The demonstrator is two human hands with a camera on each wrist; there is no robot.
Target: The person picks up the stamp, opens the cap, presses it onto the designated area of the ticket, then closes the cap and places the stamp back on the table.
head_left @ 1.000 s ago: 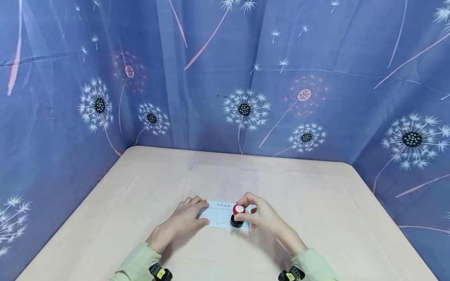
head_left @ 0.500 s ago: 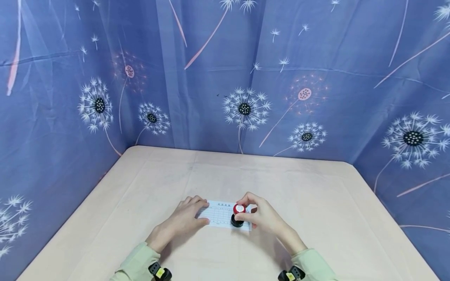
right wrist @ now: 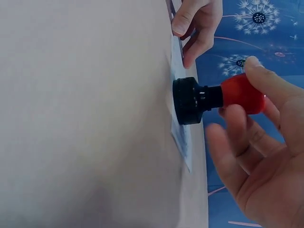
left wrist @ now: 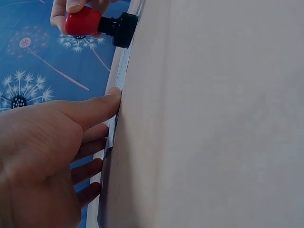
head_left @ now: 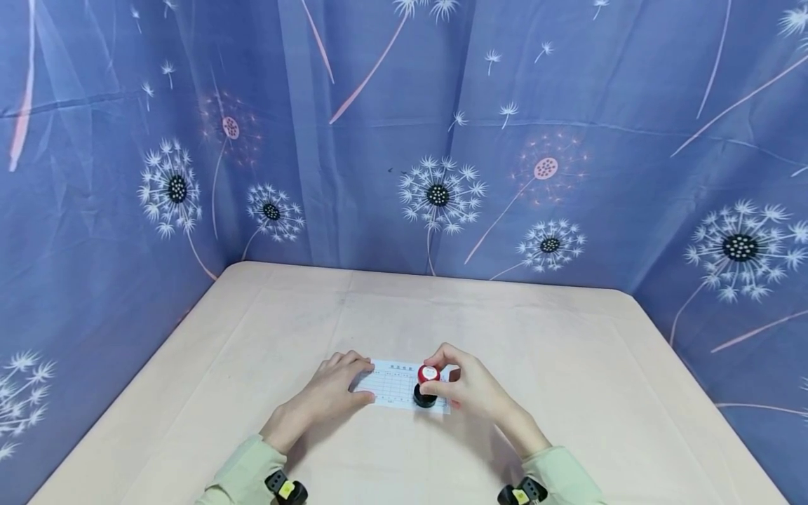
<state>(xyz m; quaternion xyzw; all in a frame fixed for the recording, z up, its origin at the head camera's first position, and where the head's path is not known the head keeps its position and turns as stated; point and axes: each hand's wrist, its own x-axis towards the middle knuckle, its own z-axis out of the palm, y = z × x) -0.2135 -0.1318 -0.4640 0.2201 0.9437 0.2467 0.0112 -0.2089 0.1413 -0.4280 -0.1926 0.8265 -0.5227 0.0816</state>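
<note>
A printed paper form with a ruled grid lies flat near the front of the table. On its right part stands a stamp with a black base and a red knob. My right hand pinches the red knob between thumb and fingers; the right wrist view has the black base right at the paper's surface. My left hand rests at the form's left end, its thumb and fingers spread along the edge. In the left wrist view, the left thumb presses on the paper.
The pale table reaches back to a blue curtain printed with dandelions, which also hangs along both sides. Each wrist wears a small black device, the left one and the right one, over light green sleeves.
</note>
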